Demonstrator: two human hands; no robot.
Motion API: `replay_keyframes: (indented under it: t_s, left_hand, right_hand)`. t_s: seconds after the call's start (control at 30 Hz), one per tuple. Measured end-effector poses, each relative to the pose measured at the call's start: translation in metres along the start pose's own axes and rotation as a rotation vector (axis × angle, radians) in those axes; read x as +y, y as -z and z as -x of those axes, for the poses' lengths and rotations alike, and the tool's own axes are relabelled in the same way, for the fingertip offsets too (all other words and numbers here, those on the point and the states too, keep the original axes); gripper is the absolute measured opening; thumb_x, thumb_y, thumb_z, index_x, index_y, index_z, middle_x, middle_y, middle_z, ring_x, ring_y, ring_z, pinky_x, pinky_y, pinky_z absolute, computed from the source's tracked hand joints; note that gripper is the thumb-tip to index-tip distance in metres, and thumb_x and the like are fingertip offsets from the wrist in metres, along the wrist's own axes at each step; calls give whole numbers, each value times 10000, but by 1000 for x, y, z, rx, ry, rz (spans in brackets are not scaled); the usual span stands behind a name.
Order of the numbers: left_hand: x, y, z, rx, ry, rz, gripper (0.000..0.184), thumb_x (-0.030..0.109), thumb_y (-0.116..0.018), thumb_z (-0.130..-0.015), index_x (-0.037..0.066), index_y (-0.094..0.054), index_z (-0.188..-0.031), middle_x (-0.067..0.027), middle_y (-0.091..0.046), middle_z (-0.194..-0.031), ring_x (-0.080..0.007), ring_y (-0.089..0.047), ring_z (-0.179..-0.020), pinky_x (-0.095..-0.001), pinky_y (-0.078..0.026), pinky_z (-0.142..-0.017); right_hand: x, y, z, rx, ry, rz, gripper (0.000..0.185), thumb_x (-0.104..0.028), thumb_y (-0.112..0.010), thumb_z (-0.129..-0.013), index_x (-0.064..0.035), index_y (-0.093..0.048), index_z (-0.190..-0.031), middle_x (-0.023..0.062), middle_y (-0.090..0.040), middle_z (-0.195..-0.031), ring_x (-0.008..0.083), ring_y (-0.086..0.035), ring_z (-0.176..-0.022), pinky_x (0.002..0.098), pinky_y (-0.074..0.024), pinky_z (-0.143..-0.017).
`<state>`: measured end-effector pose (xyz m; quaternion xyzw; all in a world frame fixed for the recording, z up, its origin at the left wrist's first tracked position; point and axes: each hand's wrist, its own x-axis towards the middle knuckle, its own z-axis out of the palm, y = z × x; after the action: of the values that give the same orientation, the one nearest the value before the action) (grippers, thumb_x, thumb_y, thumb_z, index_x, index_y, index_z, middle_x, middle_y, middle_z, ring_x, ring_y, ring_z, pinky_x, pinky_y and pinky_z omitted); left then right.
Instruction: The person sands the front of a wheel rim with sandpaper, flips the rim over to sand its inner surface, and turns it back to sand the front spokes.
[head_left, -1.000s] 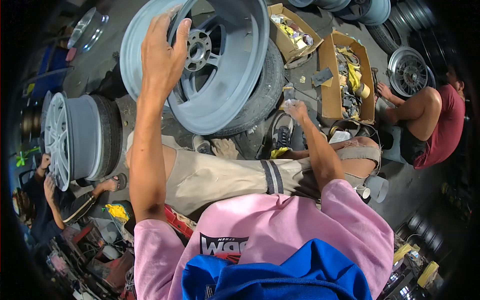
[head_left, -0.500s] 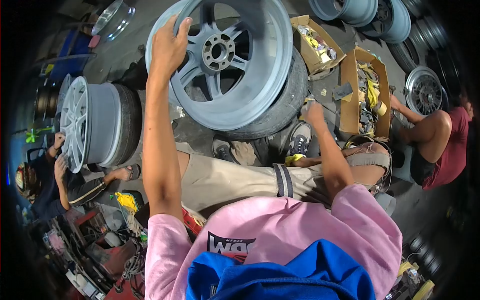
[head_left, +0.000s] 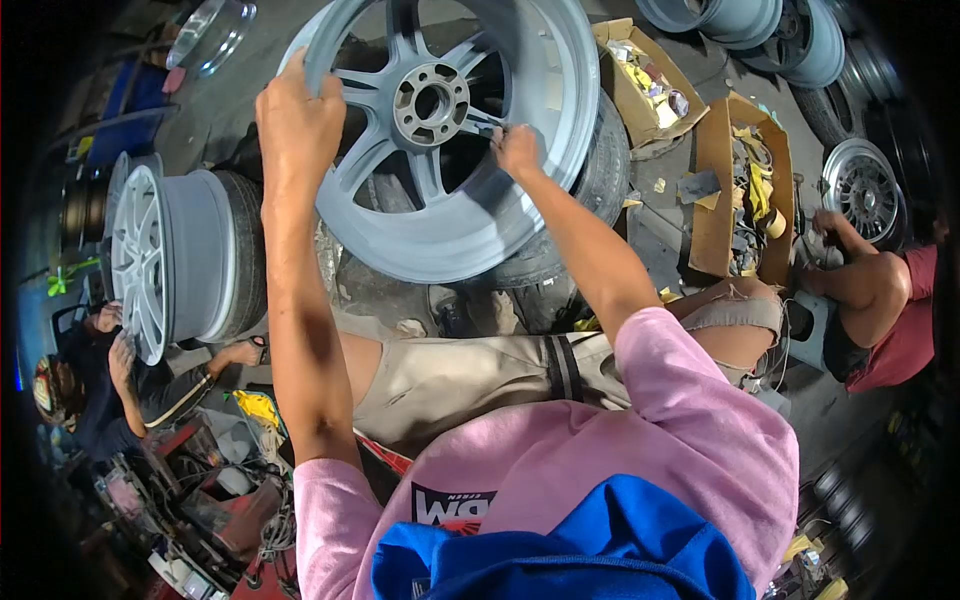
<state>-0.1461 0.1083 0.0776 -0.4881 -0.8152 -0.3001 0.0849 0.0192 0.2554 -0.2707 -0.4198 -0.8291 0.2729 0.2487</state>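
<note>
A grey alloy wheel rim [head_left: 440, 235] leans over a black tire [head_left: 600, 170] in front of me, its hub and spokes facing up. My left hand [head_left: 300, 115] is closed around the rim's upper left edge. Inside the barrel, my right hand [head_left: 517, 150] is closed by a spoke at the right of the hub. Whatever its fingers may pinch is too small to make out.
Two cardboard boxes, a smaller one [head_left: 640, 85] and a larger one [head_left: 712, 190], hold scraps and tape. At left, a person's hands [head_left: 122, 350] touch another silver wheel [head_left: 142, 265]. A crouching person [head_left: 890, 310] is at right, near a mesh-style wheel [head_left: 860, 190].
My right hand has moved from beside my shoe up into the rim, next to a spoke. My left hand and the rim's near edge have shifted slightly, the rim tilting a little.
</note>
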Motion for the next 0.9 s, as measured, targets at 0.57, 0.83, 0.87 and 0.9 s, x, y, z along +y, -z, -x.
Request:
replay_keyframes:
  t_s: [0.57, 0.83, 0.87, 0.9]
  left_hand:
    - [0, 2, -5, 33, 9, 33, 353, 98, -564, -882, -46, -648, -1194, -241, -647, -716, -353, -644, -623, -421, -517, -723]
    - [8, 5, -3, -57, 141, 49, 358, 167, -588, -917, -20, -645, -1217, -241, -706, -920, -373, -704, -893, -414, -510, -850]
    - [5, 3, -4, -13, 66, 50, 362, 136, -580, -897, -28, -646, -1212, -235, -669, -802, -350, -667, -732, -413, -514, -766]
    - [1, 2, -4, 32, -6, 54, 367, 106, -572, -876, -36, -648, -1207, -230, -632, -683, -328, -630, -571, -412, -517, -683]
  right_hand:
    - [-35, 41, -15, -322, -855, -1490, 221, -251, -565, -1010, -77, -637, -894, -40, -403, -669, 111, -354, -565, 275, -341, -541]
    - [-27, -64, -32, 28, -509, -217, 368, -275, -622, -937, 60, -718, -821, 144, -680, -703, 226, -685, -672, 377, -524, -600]
    - [-21, -67, -39, -130, -633, -841, 378, -263, -572, -977, 52, -724, -834, 101, -672, -706, 187, -641, -636, 339, -509, -597]
    - [-27, -44, -35, -134, -631, -833, 378, -263, -572, -977, 52, -724, -834, 101, -672, -706, 187, -641, -636, 339, -509, -597]
